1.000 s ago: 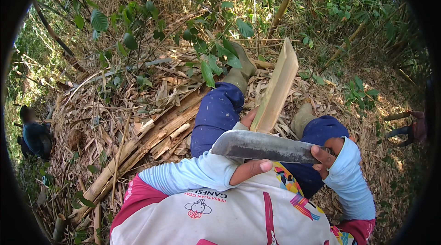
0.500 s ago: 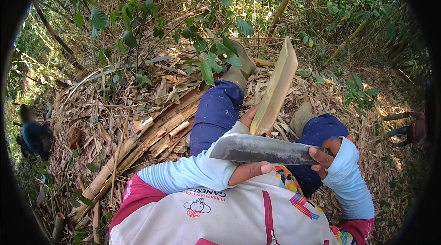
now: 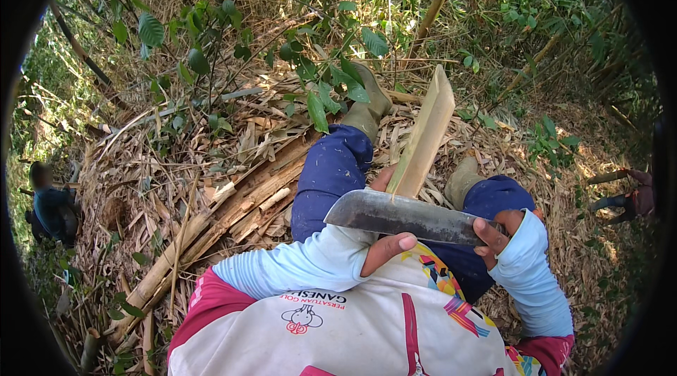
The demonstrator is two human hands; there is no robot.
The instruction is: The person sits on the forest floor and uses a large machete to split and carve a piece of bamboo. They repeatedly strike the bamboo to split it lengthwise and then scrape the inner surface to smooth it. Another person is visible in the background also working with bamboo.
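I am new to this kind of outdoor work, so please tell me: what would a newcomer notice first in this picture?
First comes the broad knife blade, lying across the lower middle, its edge set into the end of a pale split bamboo strip that slants up and away. The right hand grips the knife's handle end and the left hand is against the strip just under the blade. Next, long split bamboo stalks lie on dry leaves at the left, beside the blue trouser legs.

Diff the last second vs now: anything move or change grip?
Barely. The bamboo strip tilted slightly and the knife blade crept a little higher across it. Unchanged: left hand under the blade, right hand on the handle, no regrip or release.
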